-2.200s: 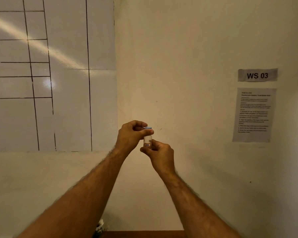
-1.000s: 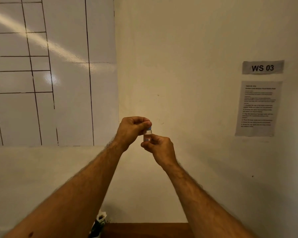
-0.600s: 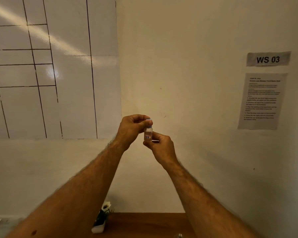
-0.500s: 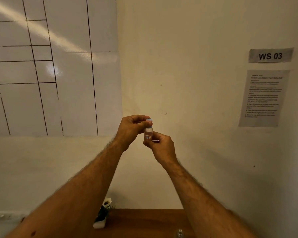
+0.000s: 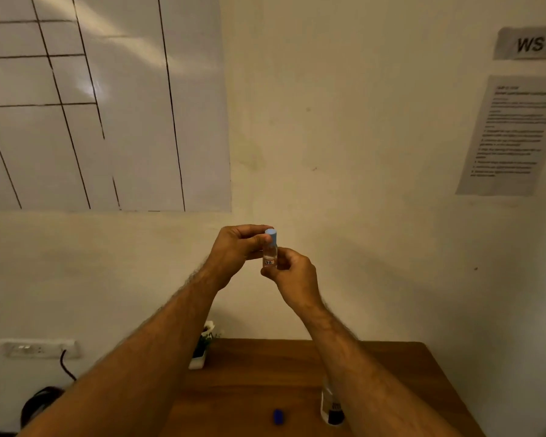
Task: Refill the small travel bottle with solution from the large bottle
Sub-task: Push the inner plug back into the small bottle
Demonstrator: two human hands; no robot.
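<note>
Step in hand appears to be working the cap [image 5: 271,235] of the travel bottle [image 5: 270,253], held upright at frame centre, well above the table [image 5: 252,383]. Left hand [image 5: 236,252] pinches the cap; right hand [image 5: 292,274] grips the base, both forearms raised. Whether the cap is going on or off cannot be told; the large bottle [image 5: 330,405], lower right, stands open, so closing both likely remains.

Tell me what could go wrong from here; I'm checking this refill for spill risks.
1. The small travel bottle is held high above the wooden table, pinched only by the right hand while the left hand grips its light blue cap; a slip could drop it.
2. The large bottle seems uncapped, its dark blue cap lying apart; the right forearm passes right by and might knock it over.
</note>
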